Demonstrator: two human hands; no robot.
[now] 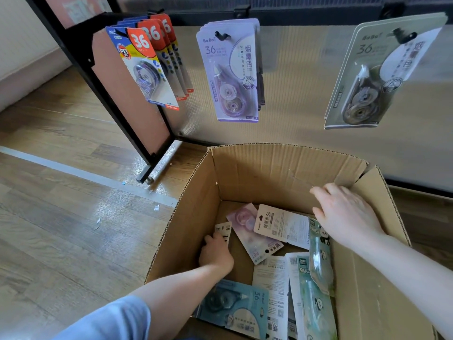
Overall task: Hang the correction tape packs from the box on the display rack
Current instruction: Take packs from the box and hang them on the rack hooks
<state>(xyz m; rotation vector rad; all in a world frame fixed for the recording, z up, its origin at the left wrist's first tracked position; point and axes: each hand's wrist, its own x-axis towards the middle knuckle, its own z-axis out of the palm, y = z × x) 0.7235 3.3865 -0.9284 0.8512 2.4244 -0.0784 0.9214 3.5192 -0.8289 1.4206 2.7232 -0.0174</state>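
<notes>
An open cardboard box (247, 168) stands on the floor, holding several loose correction tape packs, among them a pink pack (252, 239), a teal pack (235, 307) and green panda packs (318, 261). My left hand (215, 253) is deep in the box's left corner, its fingers curled on a small white pack (223, 230) that leans against the wall. My right hand (348, 217) hovers over the box's right side with fingers spread and relaxed, holding nothing. On the display rack (294, 77) behind hang blue-and-orange packs (144, 67), lilac packs (230, 69) and grey packs (375, 77).
The rack's black frame and foot (144, 177) stand on the wooden floor left of the box. Small scraps of paper (155, 206) lie on the floor near a pale strip. The box's right flap (382, 192) stands up beside my right hand.
</notes>
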